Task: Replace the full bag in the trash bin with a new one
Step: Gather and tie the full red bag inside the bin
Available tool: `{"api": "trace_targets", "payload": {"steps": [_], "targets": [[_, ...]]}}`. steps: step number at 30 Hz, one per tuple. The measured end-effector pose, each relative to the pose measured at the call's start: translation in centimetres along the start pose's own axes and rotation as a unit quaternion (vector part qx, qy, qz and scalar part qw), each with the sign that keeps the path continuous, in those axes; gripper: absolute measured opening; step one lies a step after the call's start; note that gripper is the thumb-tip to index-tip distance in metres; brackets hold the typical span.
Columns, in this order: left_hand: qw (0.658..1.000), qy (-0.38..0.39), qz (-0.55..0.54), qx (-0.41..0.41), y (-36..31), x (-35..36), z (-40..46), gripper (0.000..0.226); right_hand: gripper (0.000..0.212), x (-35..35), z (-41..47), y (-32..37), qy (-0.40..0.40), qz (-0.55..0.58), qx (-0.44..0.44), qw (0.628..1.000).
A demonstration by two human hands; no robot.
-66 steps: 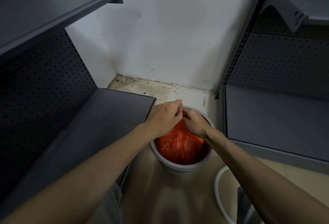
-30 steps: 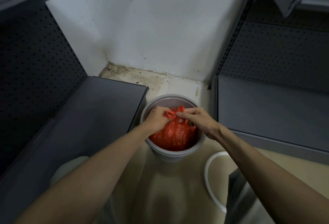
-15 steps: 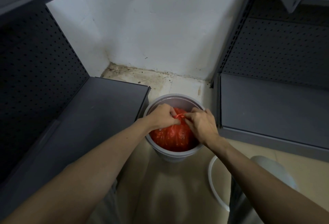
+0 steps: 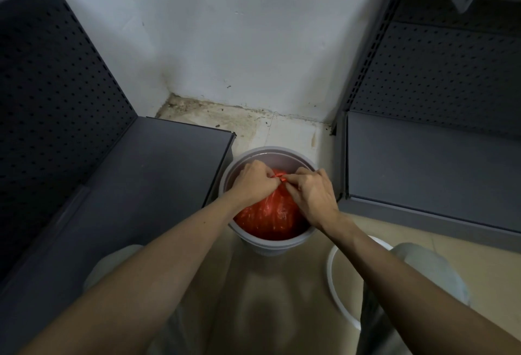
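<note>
A round grey trash bin (image 4: 270, 245) stands on the floor in a corner between two shelving units. Inside it sits a full red plastic bag (image 4: 267, 217), bunched together at the top. My left hand (image 4: 253, 184) and my right hand (image 4: 310, 196) meet above the bin, each pinching one of the bag's red top ends (image 4: 279, 177) with curled fingers. The ends are drawn close together between my fingertips. No new bag shows in the head view.
Dark grey metal shelves flank the bin: a low shelf (image 4: 135, 185) on the left, another (image 4: 431, 162) on the right, both with perforated back panels. A white ring (image 4: 334, 284) lies on the floor at the lower right. My knees show below. The white wall (image 4: 239, 44) is behind.
Both hands have stayed at the bag's top, working its ends. The ends were pulled apart a second ago and are now pinched tightly together. My head has shifted slightly.
</note>
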State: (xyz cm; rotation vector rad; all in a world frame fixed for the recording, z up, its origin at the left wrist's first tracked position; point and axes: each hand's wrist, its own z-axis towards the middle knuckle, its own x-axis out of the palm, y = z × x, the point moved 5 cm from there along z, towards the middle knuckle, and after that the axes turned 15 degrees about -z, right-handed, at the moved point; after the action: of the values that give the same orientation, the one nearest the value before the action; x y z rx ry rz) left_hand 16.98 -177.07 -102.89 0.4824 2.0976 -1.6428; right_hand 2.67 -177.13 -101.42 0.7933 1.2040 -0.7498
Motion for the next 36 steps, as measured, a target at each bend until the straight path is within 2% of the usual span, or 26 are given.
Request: {"api": "trace_targets", "payload": {"steps": [3,5,7,10,15,19,20,21,24,27,32,36], "targets": [[0.985,-0.04,-0.145,-0.088,1.0,-0.6,-0.3,0.033,0.024,-0.1,-0.1,0.3,0.006,0.041,-0.012,0.999],[0.978,-0.035,-0.185,-0.095,1.4,-0.5,-0.2,0.027,0.024,0.0,-0.2,0.5,0.013,0.088,-0.014,0.996],[0.977,-0.031,-0.189,-0.094,1.4,-0.5,-0.3,0.014,0.023,0.1,-0.2,0.4,0.021,0.144,0.006,0.989],[0.976,-0.059,-0.191,-0.089,1.4,-1.0,-0.4,0.01,0.02,0.5,-0.3,0.0,0.022,0.244,0.082,0.966],[0.988,-0.098,-0.109,-0.049,0.9,-1.6,-0.9,0.027,0.013,0.9,-0.6,0.2,-0.011,0.374,0.222,0.9],[0.987,-0.145,-0.052,-0.05,0.8,-2.1,-1.4,0.025,0.027,1.2,-0.6,0.0,-0.034,0.417,0.321,0.85],[0.986,-0.155,-0.037,-0.051,1.0,-2.4,-1.6,0.022,0.028,1.2,-0.6,-0.4,-0.035,0.402,0.344,0.848],[0.986,-0.159,-0.019,-0.05,1.1,-2.7,-1.7,0.018,0.03,1.1,-0.6,-0.8,-0.03,0.367,0.35,0.862],[0.987,-0.146,0.062,0.002,1.1,-3.3,-2.0,0.014,0.034,0.9,-0.5,-1.4,0.021,0.221,0.314,0.923],[0.979,-0.137,0.141,0.059,1.0,-3.5,-2.3,0.016,0.033,0.4,-0.2,-1.7,0.022,0.081,0.276,0.958],[0.969,-0.129,0.194,0.079,2.3,-4.1,-2.7,0.018,0.035,0.8,-0.3,-2.2,0.027,-0.104,0.208,0.972],[0.969,-0.116,0.211,0.061,3.2,-4.3,-3.0,0.017,0.034,1.8,-0.9,-2.6,0.056,-0.147,0.182,0.971]]}}
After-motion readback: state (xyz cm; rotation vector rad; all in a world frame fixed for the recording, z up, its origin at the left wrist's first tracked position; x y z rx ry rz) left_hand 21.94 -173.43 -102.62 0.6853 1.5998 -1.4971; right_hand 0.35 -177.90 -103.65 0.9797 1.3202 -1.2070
